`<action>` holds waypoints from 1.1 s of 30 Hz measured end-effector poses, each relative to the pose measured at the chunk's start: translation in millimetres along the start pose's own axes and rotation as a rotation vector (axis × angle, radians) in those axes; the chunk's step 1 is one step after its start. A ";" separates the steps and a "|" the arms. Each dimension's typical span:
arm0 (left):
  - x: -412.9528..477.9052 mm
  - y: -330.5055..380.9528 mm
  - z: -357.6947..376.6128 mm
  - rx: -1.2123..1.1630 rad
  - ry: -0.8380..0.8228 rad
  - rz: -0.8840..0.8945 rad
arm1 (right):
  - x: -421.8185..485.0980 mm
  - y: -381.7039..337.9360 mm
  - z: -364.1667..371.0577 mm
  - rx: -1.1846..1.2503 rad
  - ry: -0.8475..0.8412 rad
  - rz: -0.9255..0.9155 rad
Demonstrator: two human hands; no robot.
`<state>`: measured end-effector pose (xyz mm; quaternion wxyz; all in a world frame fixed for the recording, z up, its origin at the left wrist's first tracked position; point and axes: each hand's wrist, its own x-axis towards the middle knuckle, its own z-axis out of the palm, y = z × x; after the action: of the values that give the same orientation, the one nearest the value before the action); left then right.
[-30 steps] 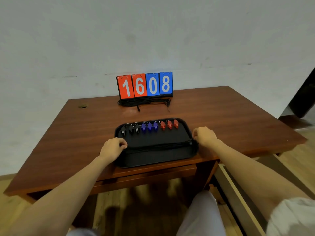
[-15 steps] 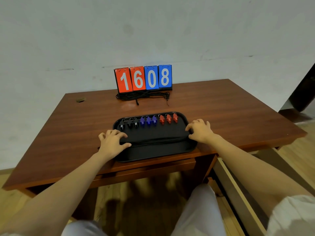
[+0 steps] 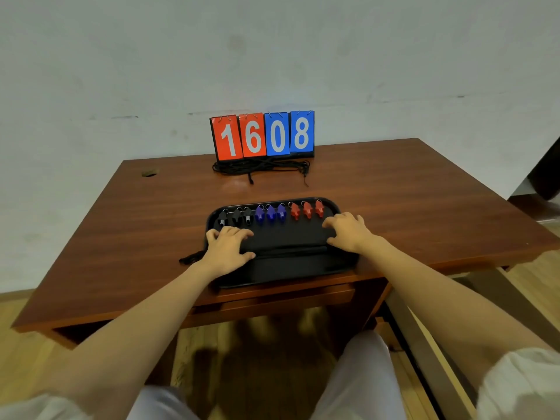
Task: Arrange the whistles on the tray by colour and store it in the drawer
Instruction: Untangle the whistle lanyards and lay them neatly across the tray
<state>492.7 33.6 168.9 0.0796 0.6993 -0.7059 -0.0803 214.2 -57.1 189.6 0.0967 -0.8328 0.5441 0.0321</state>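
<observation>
Tray (image 3: pixel 288 268) sits dead ahead at the table's (image 3: pixel 424 207) near edge, long axis running left to right. Left hand (image 3: pixel 227 250) rests on its left end and right hand (image 3: pixel 348 234) on its right, equally near, fingers spread flat, gripping nothing. Whistles (image 3: pixel 270 213) line the far rim — black, blue, red — each lying front to back, rings away. Next, I reckon, grip both ends and keep it level.

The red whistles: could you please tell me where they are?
Head view: the red whistles lie at the right end of the row on the tray, beside the blue whistles, just beyond the right hand.
</observation>
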 end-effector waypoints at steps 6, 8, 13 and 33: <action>58.4 30.5 -16.2 0.001 0.054 0.049 | 46.3 -11.5 -28.7 0.087 0.143 -0.041; 84.3 37.1 -24.6 0.027 0.076 0.048 | 68.3 -12.1 -38.6 0.125 0.164 -0.034; 159.7 37.3 -39.1 0.060 0.057 0.045 | 136.4 -2.5 -55.9 0.210 0.187 0.020; 351.6 6.3 36.2 0.072 -0.072 -0.017 | 325.4 25.1 -8.5 0.240 0.251 0.136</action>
<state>475.2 -317.8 135.0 0.0283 0.7042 -0.7049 -0.0803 322.8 -361.4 143.1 0.1243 -0.7740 0.6070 -0.1307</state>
